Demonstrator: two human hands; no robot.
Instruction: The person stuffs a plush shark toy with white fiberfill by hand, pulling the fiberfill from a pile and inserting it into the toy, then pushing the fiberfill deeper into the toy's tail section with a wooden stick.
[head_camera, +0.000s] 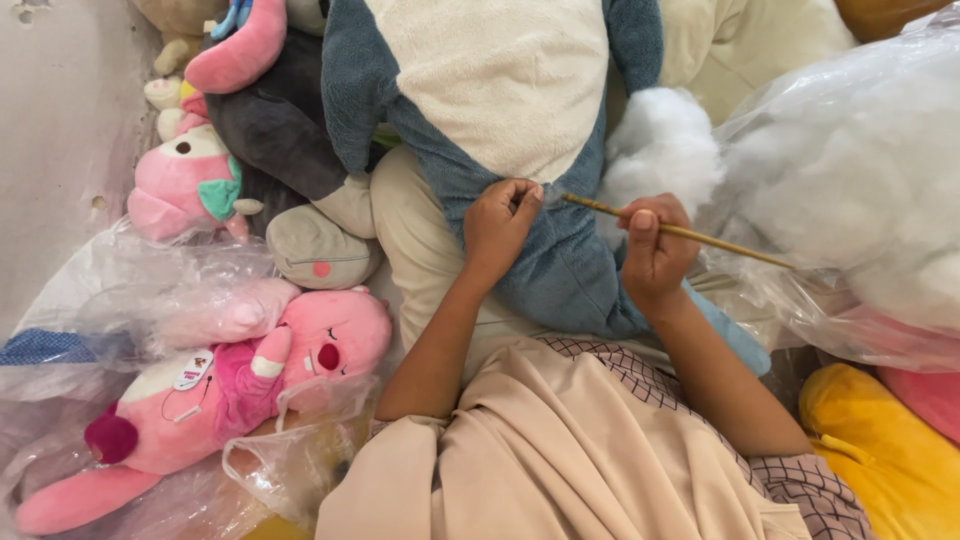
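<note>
Both my hands are busy: left hand (497, 222) pinching the soft, squashy blue plush toy (500, 90) at its seam, right hand (652, 250) clenched around the stiff, thin stick (700, 235).

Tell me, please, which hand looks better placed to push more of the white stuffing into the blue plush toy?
Probably the right hand: it grips the thin wooden stick, whose tip points at the seam, and the loose white stuffing lies just above it. The left hand is pinching the blue plush toy at that seam.
</note>
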